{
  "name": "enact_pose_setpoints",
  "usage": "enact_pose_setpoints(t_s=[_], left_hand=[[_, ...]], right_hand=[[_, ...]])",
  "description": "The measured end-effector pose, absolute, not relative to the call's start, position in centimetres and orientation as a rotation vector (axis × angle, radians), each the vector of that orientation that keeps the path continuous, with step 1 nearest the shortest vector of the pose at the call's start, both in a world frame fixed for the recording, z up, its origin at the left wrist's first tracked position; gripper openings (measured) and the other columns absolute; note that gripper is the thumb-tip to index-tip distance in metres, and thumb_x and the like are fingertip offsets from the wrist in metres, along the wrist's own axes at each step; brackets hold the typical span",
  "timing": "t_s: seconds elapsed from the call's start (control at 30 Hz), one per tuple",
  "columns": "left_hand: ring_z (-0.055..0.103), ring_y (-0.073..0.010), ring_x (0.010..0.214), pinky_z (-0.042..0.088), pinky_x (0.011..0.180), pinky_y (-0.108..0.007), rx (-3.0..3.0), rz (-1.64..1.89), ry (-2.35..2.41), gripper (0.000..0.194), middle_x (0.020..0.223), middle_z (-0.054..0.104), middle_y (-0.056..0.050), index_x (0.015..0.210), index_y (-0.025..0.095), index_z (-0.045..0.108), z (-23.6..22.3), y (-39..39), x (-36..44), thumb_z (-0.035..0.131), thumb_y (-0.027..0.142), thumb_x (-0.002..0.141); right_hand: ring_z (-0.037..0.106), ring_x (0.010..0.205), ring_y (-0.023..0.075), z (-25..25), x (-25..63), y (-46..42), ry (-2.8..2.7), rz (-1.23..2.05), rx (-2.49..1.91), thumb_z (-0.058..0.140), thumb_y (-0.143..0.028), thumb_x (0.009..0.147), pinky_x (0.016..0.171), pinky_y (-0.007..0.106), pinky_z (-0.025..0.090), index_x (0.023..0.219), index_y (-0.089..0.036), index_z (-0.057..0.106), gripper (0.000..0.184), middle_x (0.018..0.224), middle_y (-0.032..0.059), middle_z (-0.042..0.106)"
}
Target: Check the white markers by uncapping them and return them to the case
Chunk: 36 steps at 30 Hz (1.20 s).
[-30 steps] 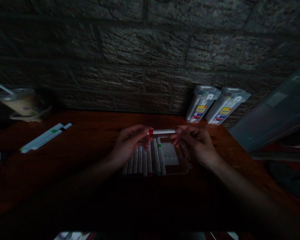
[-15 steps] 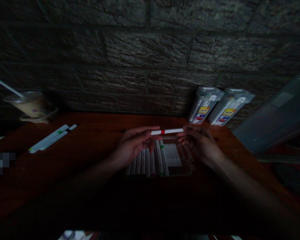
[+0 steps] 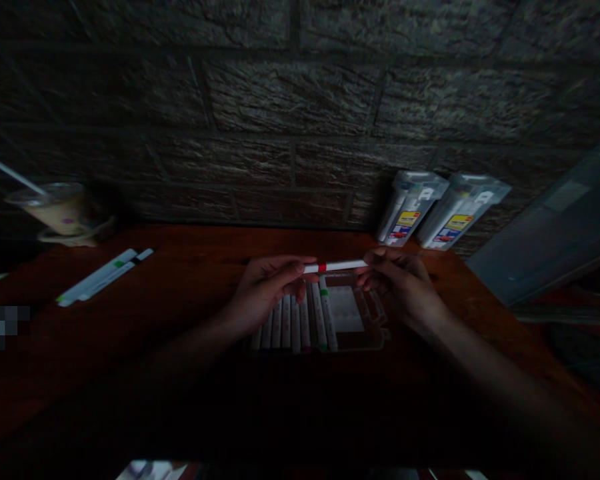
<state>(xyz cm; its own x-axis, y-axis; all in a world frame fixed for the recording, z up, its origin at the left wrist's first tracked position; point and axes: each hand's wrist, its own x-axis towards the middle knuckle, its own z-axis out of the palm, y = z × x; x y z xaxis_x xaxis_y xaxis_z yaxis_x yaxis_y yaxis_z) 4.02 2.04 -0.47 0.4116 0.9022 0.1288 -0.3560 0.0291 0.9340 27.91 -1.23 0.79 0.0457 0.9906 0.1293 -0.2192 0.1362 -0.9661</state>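
A white marker (image 3: 340, 265) with a red band is held level between my two hands. My left hand (image 3: 265, 287) pinches its left end, and my right hand (image 3: 400, 280) grips its right end between thumb and fingers. Below the hands lies a clear plastic case (image 3: 375, 343) with several white markers (image 3: 295, 327) side by side in its left part. One marker in that row (image 3: 327, 313) carries a green band. Beside them in the case is a white rectangular piece (image 3: 347, 310). My left hand covers the upper ends of some markers.
Two more white markers (image 3: 105, 277) lie on the wooden table (image 3: 195, 260) to the left. A drink cup (image 3: 57, 207) with a straw stands at the back left. Two upright clear marker cases (image 3: 410, 210) stand against the brick wall (image 3: 290, 100) at the right.
The red-banded marker has shifted very slightly left and down between my hands. Both hands keep their hold on it; the things on the table look the same.
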Motion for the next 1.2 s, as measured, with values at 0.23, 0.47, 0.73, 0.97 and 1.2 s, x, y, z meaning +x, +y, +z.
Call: enact_pose_setpoints(t_s=[0.23,0.47,0.73,0.97,1.2], left_hand=[[0.062,-0.0103,0.056,0.05,0.058,-0.024,1.427,1.051,0.753,0.018,0.082,0.079,-0.008,0.102,0.017,0.08,-0.2,1.7,4.0,0.073,0.023,0.087],[0.061,-0.0115,0.055,0.047,0.052,-0.021,1.586,1.012,0.773,0.012,0.066,0.069,-0.001,0.093,0.017,0.077,-0.2,1.4,4.1,0.076,0.023,0.083],[0.062,-0.0117,0.064,0.046,0.056,-0.02,1.791,0.984,0.75,0.014,0.081,0.072,-0.004,0.092,0.016,0.074,-1.0,1.1,4.1,0.076,0.029,0.085],[0.065,-0.012,0.064,0.051,0.058,-0.021,1.804,0.921,0.723,0.014,0.086,0.076,-0.005,0.097,0.017,0.076,-0.7,0.5,4.1,0.074,0.027,0.087],[0.069,-0.0114,0.067,0.056,0.064,-0.022,1.901,0.881,0.664,0.023,0.097,0.078,-0.008,0.11,0.015,0.076,-0.4,-0.1,4.0,0.067,0.024,0.091]], right_hand=[[0.065,0.055,0.013,0.8,27.4,-1.7,-1.343,1.003,-1.076,0.084,-0.033,0.078,0.05,0.025,0.054,0.082,-0.021,0.077,0.014,0.067,0.0021,0.074],[0.075,0.072,0.0189,0.1,26.8,-2.6,-1.688,0.72,-1.07,0.079,-0.029,0.084,0.068,0.033,0.061,0.088,-0.024,0.079,0.007,0.084,0.0034,0.08],[0.074,0.071,0.0191,0.3,26.4,-3.2,-1.836,0.587,-1.082,0.079,-0.031,0.086,0.067,0.032,0.059,0.087,-0.022,0.079,0.01,0.083,0.004,0.08],[0.074,0.07,0.019,0.2,26.5,-3.3,-1.861,0.543,-1.081,0.081,-0.037,0.084,0.065,0.03,0.057,0.086,-0.022,0.079,0.016,0.081,0.0035,0.08],[0.072,0.066,0.0176,0.2,26.5,-3.4,-1.857,0.516,-1.115,0.084,-0.034,0.079,0.061,0.028,0.056,0.085,-0.018,0.079,0.018,0.079,0.0044,0.079]])
